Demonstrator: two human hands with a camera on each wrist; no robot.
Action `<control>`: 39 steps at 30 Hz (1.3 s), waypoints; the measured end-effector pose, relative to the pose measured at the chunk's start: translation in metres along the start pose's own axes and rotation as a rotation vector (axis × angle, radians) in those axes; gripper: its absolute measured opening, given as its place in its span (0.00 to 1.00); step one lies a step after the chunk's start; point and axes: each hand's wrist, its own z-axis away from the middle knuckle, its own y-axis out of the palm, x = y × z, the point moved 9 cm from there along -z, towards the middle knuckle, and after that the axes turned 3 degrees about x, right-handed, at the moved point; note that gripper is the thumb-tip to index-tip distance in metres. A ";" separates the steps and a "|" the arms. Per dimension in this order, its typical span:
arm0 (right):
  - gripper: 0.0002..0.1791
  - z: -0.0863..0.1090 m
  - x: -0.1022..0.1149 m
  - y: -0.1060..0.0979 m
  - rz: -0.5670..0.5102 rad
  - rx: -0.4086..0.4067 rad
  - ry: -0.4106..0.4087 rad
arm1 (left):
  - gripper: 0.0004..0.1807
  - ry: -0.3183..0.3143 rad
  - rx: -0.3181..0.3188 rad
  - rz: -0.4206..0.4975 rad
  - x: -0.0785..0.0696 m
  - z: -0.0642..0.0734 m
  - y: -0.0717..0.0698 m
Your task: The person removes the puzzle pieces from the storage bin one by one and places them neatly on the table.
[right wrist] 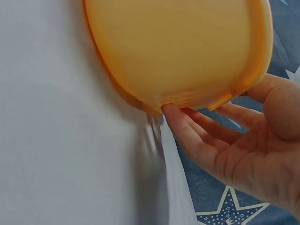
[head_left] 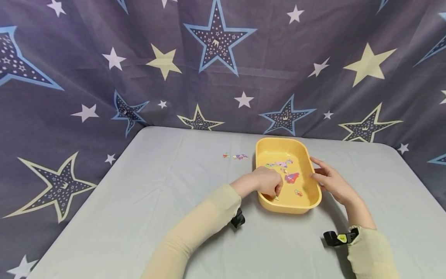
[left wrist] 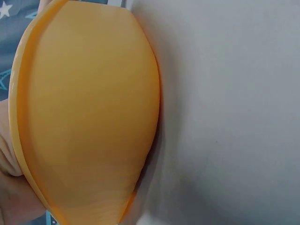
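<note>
A yellow plastic tub stands on the table in the head view, with several flat colourful cut-out pieces inside. The largest is a red and purple piece. My left hand reaches over the tub's left rim, its fingers curled down toward the floor of the tub. A small pale piece shows right at its fingertips; most of the pinch is hidden by the hand. On the other side, my right hand grips the tub's right wall. The right wrist view shows its fingers against the tub's outer side and lower edge.
Two small groups of colourful pieces, a red-green one and a purple one, lie on the pale tablecloth left of the tub. A dark star-patterned curtain hangs behind the table's far edge.
</note>
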 end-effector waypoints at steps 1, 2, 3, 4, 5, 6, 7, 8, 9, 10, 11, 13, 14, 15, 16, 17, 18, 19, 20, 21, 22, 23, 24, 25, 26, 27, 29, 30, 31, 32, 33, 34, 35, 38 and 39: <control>0.37 0.000 0.000 0.000 0.003 0.000 -0.001 | 0.07 0.001 -0.001 -0.001 0.000 0.000 0.000; 0.37 0.000 0.000 0.000 0.004 0.001 -0.001 | 0.07 -0.001 -0.002 0.000 0.000 0.000 0.000; 0.37 0.000 0.000 -0.001 0.005 0.000 -0.001 | 0.07 -0.002 -0.002 0.003 0.001 -0.001 0.000; 0.37 0.000 0.000 -0.001 0.005 -0.001 -0.002 | 0.06 -0.005 -0.001 0.006 0.001 -0.001 0.000; 0.37 0.000 0.000 -0.001 0.003 -0.001 -0.001 | 0.06 -0.007 0.002 0.009 0.002 -0.001 0.000; 0.37 0.000 0.000 0.000 -0.001 0.001 -0.002 | 0.06 -0.009 0.008 0.011 0.002 -0.001 0.001; 0.37 0.001 0.001 0.000 -0.003 0.002 -0.002 | 0.06 -0.011 0.016 0.015 0.002 -0.001 0.001; 0.37 0.001 0.001 0.000 -0.005 0.003 -0.004 | 0.06 -0.012 0.022 0.019 0.002 -0.001 0.002; 0.37 0.001 0.001 0.000 -0.005 0.004 -0.004 | 0.06 -0.013 0.029 0.022 0.002 -0.001 0.002; 0.37 0.001 0.002 0.001 -0.004 0.005 -0.003 | 0.06 -0.017 0.038 0.023 0.002 -0.001 0.002; 0.37 0.001 0.003 0.001 -0.003 0.007 -0.006 | 0.06 -0.019 0.044 0.023 0.002 -0.001 0.003; 0.37 0.000 0.003 0.001 0.004 0.004 -0.003 | 0.06 -0.025 0.049 0.018 0.003 -0.002 0.003; 0.37 0.000 0.003 0.001 0.010 0.001 0.000 | 0.06 -0.028 0.048 0.012 0.003 -0.002 0.002; 0.37 0.000 0.003 0.000 0.015 -0.001 0.005 | 0.06 -0.029 0.049 0.006 0.002 -0.002 0.002; 0.37 0.000 0.003 0.000 0.019 -0.002 0.007 | 0.07 -0.029 0.047 0.000 0.002 -0.002 0.002; 0.37 0.000 0.002 0.000 0.021 -0.002 0.007 | 0.07 -0.028 0.046 -0.003 0.002 -0.002 0.002; 0.37 0.000 0.002 0.000 0.022 -0.003 0.012 | 0.07 -0.028 0.045 -0.006 0.002 -0.002 0.002; 0.37 0.000 0.002 0.000 0.021 -0.002 0.012 | 0.07 -0.025 0.043 -0.006 0.002 -0.002 0.001; 0.37 0.000 0.001 0.000 0.020 0.000 0.010 | 0.07 -0.023 0.039 -0.002 0.002 -0.002 0.001; 0.37 0.000 0.001 0.000 0.017 0.003 0.009 | 0.06 -0.019 0.032 0.006 0.002 -0.002 0.001; 0.37 0.000 0.001 0.001 0.015 0.004 0.008 | 0.06 -0.016 0.023 0.017 0.002 -0.002 0.000; 0.37 0.000 0.002 0.000 0.013 0.005 0.004 | 0.05 -0.010 0.010 0.028 0.002 -0.002 -0.001; 0.37 0.000 0.002 0.000 0.012 0.003 0.004 | 0.05 -0.001 -0.006 0.040 0.002 -0.002 -0.002; 0.37 0.001 0.002 0.000 0.012 0.001 0.003 | 0.04 0.010 -0.024 0.051 0.002 -0.002 -0.004; 0.37 0.001 0.002 -0.001 0.013 -0.002 0.002 | 0.03 0.019 -0.040 0.062 0.001 -0.001 -0.006; 0.37 0.002 0.003 -0.001 0.016 -0.004 0.001 | 0.03 0.030 -0.056 0.071 0.001 -0.001 -0.007; 0.37 0.002 0.004 -0.003 0.024 -0.011 -0.003 | 0.03 0.049 -0.086 0.088 0.001 -0.001 -0.010; 0.37 0.002 0.004 -0.004 0.028 -0.015 0.000 | 0.03 0.055 -0.098 0.098 0.001 -0.001 -0.012; 0.37 0.002 0.004 -0.004 0.031 -0.016 -0.002 | 0.03 0.062 -0.110 0.110 0.002 -0.001 -0.012; 0.37 0.001 0.004 -0.004 0.031 -0.015 -0.002 | 0.03 0.066 -0.117 0.125 0.002 0.000 -0.013; 0.37 0.001 0.003 -0.004 0.031 -0.013 0.000 | 0.03 0.074 -0.130 0.138 0.002 0.000 -0.013; 0.37 0.001 0.002 -0.003 0.029 -0.012 0.001 | 0.03 0.079 -0.143 0.151 0.002 0.001 -0.014; 0.37 0.001 0.002 -0.003 0.027 -0.010 0.004 | 0.04 0.087 -0.159 0.164 0.002 0.001 -0.014; 0.36 0.001 0.000 -0.001 0.020 -0.006 0.007 | 0.05 0.128 -0.212 0.205 0.002 0.004 -0.018; 0.36 0.001 0.000 -0.001 0.022 -0.007 0.008 | 0.05 0.142 -0.232 0.219 0.002 0.005 -0.019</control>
